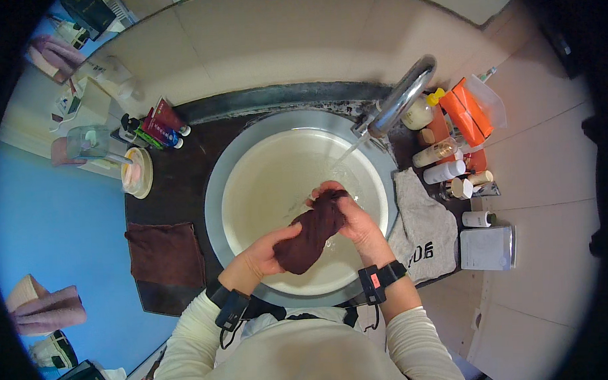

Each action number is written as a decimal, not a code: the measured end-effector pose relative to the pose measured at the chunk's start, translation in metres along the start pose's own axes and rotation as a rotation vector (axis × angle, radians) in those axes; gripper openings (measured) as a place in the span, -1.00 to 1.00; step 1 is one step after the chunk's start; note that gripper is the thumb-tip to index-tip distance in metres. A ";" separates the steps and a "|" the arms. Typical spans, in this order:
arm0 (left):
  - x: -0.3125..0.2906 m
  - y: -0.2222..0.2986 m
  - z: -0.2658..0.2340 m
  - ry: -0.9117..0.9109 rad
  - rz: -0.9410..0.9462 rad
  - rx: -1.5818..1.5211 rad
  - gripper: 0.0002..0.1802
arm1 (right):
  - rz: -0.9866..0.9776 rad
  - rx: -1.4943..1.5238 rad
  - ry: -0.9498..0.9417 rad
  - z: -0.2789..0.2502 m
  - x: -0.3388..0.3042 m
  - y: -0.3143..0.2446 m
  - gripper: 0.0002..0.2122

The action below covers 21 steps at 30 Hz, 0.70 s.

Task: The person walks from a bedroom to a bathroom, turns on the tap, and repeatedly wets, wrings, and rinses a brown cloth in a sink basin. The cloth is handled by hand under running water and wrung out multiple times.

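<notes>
A dark maroon cloth (310, 238), bunched lengthwise, is held between my two hands above the basin. At its lower left end my left hand (261, 254) is closed on it, thumb on top. The upper right end sits in the grip of my right hand (354, 218), whose fingers curl round the far side. Below them is a round cream basin (237, 192) with water in it, set inside a blue-grey rim (215, 200). From the chrome faucet (408, 96) at the back right, a thin stream runs into the basin, beyond the cloth.
A folded brown cloth (164, 255) lies on the dark counter at left; grey printed fabric (423, 233) drapes at right. Tubes (162, 126) and a soap dish (140, 173) stand back left. Bottles (444, 172) and an orange packet (467, 112) crowd the right, near a white box (488, 248).
</notes>
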<state>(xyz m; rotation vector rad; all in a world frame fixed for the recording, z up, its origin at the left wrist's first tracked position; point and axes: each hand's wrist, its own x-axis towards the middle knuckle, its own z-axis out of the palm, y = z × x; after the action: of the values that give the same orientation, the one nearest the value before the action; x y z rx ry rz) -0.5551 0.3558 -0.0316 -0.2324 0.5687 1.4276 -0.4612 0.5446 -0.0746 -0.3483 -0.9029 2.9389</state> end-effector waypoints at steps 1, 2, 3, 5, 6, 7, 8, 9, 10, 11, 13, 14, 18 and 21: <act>0.002 -0.001 0.002 0.091 -0.021 0.064 -0.38 | 0.081 -0.081 0.112 -0.003 0.004 0.007 -0.49; 0.006 -0.001 0.002 0.083 0.038 0.377 -0.37 | 0.111 -0.143 0.240 -0.004 0.007 0.014 -0.57; 0.009 -0.002 0.002 0.074 0.064 0.693 -0.35 | 0.144 -0.151 0.298 -0.004 0.009 0.019 -0.77; 0.016 -0.005 -0.001 0.383 0.106 1.464 -0.19 | 0.136 -0.501 0.396 -0.003 0.014 0.029 -0.79; 0.020 -0.007 -0.003 0.420 0.095 1.543 -0.18 | 0.152 -0.687 0.422 0.000 0.016 0.033 -0.79; 0.024 -0.010 -0.006 0.498 0.081 1.632 -0.16 | 0.100 -0.797 0.477 0.003 0.018 0.036 -0.82; 0.028 -0.010 -0.010 0.545 0.086 1.718 -0.14 | -0.012 -0.888 0.535 0.007 0.020 0.038 -0.81; 0.031 -0.009 -0.014 0.556 0.073 1.749 -0.23 | -0.062 -1.000 0.605 0.012 0.022 0.039 -0.80; 0.033 -0.007 -0.018 0.524 0.157 1.580 -0.22 | -0.078 -1.106 0.704 0.018 0.023 0.037 -0.79; 0.034 -0.003 -0.022 0.465 0.254 1.403 -0.20 | -0.222 -1.099 0.643 0.025 0.024 0.034 -0.79; 0.034 0.003 -0.028 0.402 0.192 0.721 -0.34 | -0.428 -1.061 0.572 0.043 0.021 0.022 -0.77; 0.034 0.002 -0.029 0.421 0.165 0.552 -0.37 | -0.462 -1.157 0.454 0.054 0.017 0.015 -0.76; 0.027 -0.015 -0.024 0.304 0.077 -0.062 -0.53 | -0.705 -1.495 -0.002 0.098 0.001 -0.001 -0.71; 0.032 -0.032 -0.007 0.147 0.278 -0.408 -0.60 | -0.792 -1.556 0.229 0.103 -0.015 0.007 -0.71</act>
<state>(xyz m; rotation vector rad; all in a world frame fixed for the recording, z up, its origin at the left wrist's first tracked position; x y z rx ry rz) -0.5248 0.3751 -0.0596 -0.6048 0.4338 1.8021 -0.4696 0.4810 0.0076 -0.2180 -2.3110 1.0272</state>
